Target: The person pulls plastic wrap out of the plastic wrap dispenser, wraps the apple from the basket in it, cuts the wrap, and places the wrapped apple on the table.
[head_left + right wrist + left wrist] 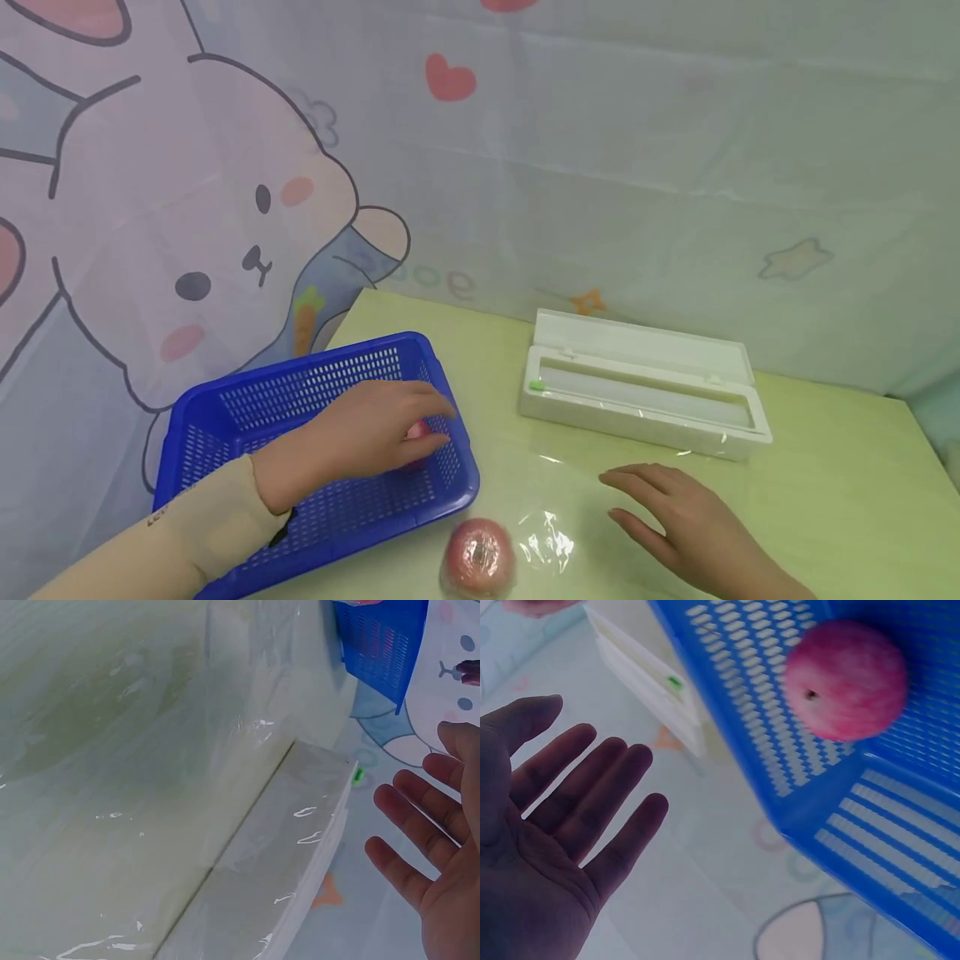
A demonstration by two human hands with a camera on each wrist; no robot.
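My left hand [367, 427] reaches over the blue plastic basket [450, 505], its fingers extended in the left wrist view. A pink-red apple [847, 679] lies inside at the basket's corner, apart from those fingers; the head view shows part of it behind the hand. On the table, just in front of the basket, sits another apple [480, 557] wrapped in shiny clear film. My right hand [678, 521] hovers over the table with loosely spread fingers and nothing in its grasp. Between it and the wrapped apple, clear cling film [547, 537] lies spread over the surface.
Behind the right hand stands a white cling film box [637, 427], lid raised, with a roll [645, 395] inside and a green slider [537, 386] at its left end. The yellow-green table [840, 467] ends against a printed cloth backdrop [637, 167].
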